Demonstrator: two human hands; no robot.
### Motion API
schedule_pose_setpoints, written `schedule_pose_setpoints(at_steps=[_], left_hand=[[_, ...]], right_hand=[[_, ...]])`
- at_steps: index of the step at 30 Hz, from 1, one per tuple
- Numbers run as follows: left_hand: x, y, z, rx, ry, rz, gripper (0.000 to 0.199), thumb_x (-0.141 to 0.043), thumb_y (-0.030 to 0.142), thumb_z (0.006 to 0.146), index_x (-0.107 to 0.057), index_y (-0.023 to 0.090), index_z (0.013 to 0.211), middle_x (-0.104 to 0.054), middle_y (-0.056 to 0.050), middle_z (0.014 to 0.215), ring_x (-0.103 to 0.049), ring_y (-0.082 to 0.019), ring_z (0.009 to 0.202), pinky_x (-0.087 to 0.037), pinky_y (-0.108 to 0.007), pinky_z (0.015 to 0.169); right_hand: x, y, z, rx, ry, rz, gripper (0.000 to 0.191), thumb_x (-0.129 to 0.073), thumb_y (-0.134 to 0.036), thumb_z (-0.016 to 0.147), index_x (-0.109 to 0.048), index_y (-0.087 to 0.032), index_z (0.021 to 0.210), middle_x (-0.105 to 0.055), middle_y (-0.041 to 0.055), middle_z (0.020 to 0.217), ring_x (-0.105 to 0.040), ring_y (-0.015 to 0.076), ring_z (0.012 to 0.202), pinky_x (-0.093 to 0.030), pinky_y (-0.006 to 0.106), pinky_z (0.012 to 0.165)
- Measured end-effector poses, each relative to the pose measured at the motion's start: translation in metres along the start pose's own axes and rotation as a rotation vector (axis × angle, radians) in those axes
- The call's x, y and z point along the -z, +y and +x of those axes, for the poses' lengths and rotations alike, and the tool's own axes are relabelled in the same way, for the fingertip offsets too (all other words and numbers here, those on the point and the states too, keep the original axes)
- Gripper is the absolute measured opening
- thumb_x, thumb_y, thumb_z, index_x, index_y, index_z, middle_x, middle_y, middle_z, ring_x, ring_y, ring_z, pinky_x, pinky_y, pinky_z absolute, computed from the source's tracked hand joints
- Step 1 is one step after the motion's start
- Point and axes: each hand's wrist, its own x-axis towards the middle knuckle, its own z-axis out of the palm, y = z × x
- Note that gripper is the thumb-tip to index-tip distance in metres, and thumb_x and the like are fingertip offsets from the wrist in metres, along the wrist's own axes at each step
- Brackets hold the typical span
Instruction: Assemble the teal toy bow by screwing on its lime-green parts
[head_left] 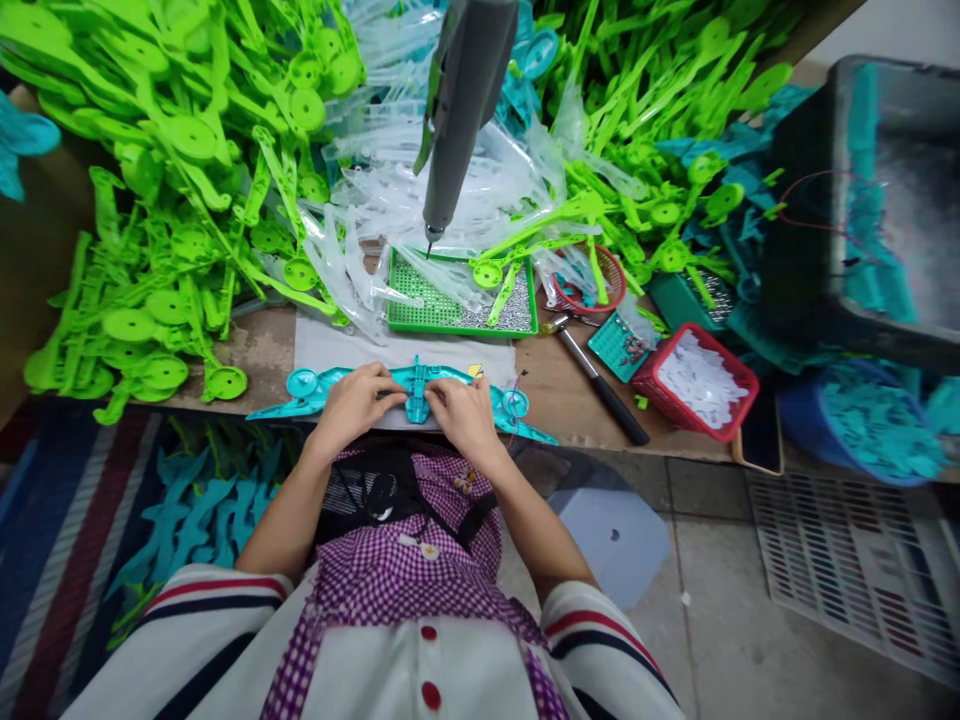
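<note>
A long turquoise plastic part [418, 381] lies crosswise at the table's front edge, with a round disc near each end and a raised bracket in the middle. My left hand [358, 405] is pinched on it just left of the bracket. On the bracket's right side, my right hand [463, 410] pinches the same part. Under the part is a pale cloth [337, 345]. Above and behind it hangs a grey electric screwdriver [461, 120], its tip over a green tray [431, 325] of small metal pieces. Whether my fingertips hold anything tiny is hidden.
Heaps of green parts [187, 140] and clear plastic parts [465, 170] cover the back. To the right are a hammer [600, 380], a red basket of white pieces [731, 425], a phone [760, 440], a blue bowl [802, 420] and a black crate [802, 220].
</note>
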Motion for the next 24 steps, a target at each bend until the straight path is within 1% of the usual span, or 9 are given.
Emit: schedule_pose_setpoints(at_steps=[3, 5, 8, 9, 12, 15, 18, 22, 24], left_hand=[[0.0, -0.005, 0.003, 0.026, 0.093, -0.132, 0.015, -0.058, 0.027, 0.088, -0.071, 0.02, 0.086, -0.064, -0.002, 0.085, -0.058, -0.016, 0.073, -0.046, -0.028, 0.071], [0.001, -0.009, 0.004, 0.066, 0.147, -0.189, 0.014, -0.056, 0.027, 0.087, -0.068, 0.019, 0.084, -0.062, -0.002, 0.084, -0.057, -0.015, 0.07, -0.046, -0.027, 0.069], [0.003, -0.011, 0.004, 0.09, 0.16, -0.195, 0.014, -0.054, 0.028, 0.087, -0.064, 0.019, 0.082, -0.06, -0.001, 0.083, -0.056, -0.013, 0.067, -0.047, -0.027, 0.069], [0.003, -0.011, 0.004, 0.091, 0.154, -0.194, 0.013, -0.054, 0.028, 0.086, -0.063, 0.019, 0.081, -0.059, -0.001, 0.083, -0.055, -0.013, 0.066, -0.047, -0.027, 0.069], [0.005, -0.01, 0.005, 0.094, 0.127, -0.214, 0.013, -0.054, 0.027, 0.084, -0.061, 0.019, 0.077, -0.057, 0.0, 0.08, -0.054, -0.013, 0.065, -0.046, -0.027, 0.067], [0.006, -0.01, 0.006, 0.09, 0.107, -0.246, 0.013, -0.055, 0.028, 0.081, -0.061, 0.019, 0.075, -0.057, 0.0, 0.078, -0.054, -0.013, 0.064, -0.046, -0.027, 0.066], [0.008, -0.011, 0.006, 0.09, 0.111, -0.266, 0.013, -0.055, 0.028, 0.08, -0.062, 0.019, 0.075, -0.058, 0.0, 0.078, -0.054, -0.013, 0.065, -0.046, -0.027, 0.067], [0.008, -0.014, 0.005, 0.122, 0.121, -0.317, 0.013, -0.054, 0.03, 0.081, -0.06, 0.019, 0.076, -0.058, 0.0, 0.079, -0.055, -0.013, 0.067, -0.046, -0.026, 0.065], [0.007, -0.017, 0.004, 0.143, 0.133, -0.356, 0.016, -0.053, 0.033, 0.083, -0.059, 0.019, 0.077, -0.057, 0.0, 0.08, -0.055, -0.012, 0.065, -0.047, -0.026, 0.064]], right_hand=[[0.007, 0.009, -0.009, 0.105, -0.046, 0.067, 0.026, -0.048, -0.026, 0.095, -0.06, -0.022, 0.117, -0.075, 0.0056, 0.097, -0.066, 0.0221, 0.087, -0.031, 0.039, 0.086], [0.011, 0.014, -0.012, 0.183, -0.022, 0.073, 0.032, -0.046, -0.021, 0.094, -0.055, -0.021, 0.124, -0.074, 0.0062, 0.1, -0.065, 0.0214, 0.087, -0.032, 0.038, 0.086], [0.011, 0.021, -0.008, 0.194, 0.094, 0.022, 0.029, -0.042, -0.019, 0.095, -0.06, -0.02, 0.118, -0.072, 0.0093, 0.106, -0.063, 0.0227, 0.094, -0.031, 0.038, 0.087], [0.01, 0.022, -0.006, 0.188, 0.107, 0.009, 0.027, -0.042, -0.019, 0.096, -0.062, -0.02, 0.114, -0.071, 0.0096, 0.106, -0.062, 0.0231, 0.095, -0.031, 0.038, 0.086], [0.007, 0.026, 0.0, 0.196, 0.072, 0.018, 0.021, -0.046, -0.022, 0.096, -0.065, -0.021, 0.103, -0.07, 0.0084, 0.103, -0.061, 0.0226, 0.097, -0.031, 0.036, 0.085], [0.006, 0.028, 0.002, 0.183, 0.041, 0.057, 0.018, -0.05, -0.025, 0.096, -0.067, -0.021, 0.099, -0.069, 0.007, 0.101, -0.061, 0.0216, 0.099, -0.032, 0.035, 0.084], [0.006, 0.023, 0.007, 0.16, -0.016, 0.083, 0.016, -0.053, -0.028, 0.095, -0.068, -0.022, 0.092, -0.068, 0.0047, 0.096, -0.061, 0.02, 0.091, -0.03, 0.035, 0.082], [0.008, 0.018, 0.02, 0.051, 0.001, 0.111, 0.01, -0.058, -0.027, 0.091, -0.064, -0.021, 0.096, -0.067, 0.0027, 0.089, -0.059, 0.019, 0.083, -0.031, 0.033, 0.08], [0.011, 0.02, 0.021, 0.066, -0.039, 0.118, 0.01, -0.058, -0.026, 0.09, -0.063, -0.02, 0.097, -0.066, 0.0025, 0.088, -0.059, 0.0188, 0.083, -0.032, 0.033, 0.081]])
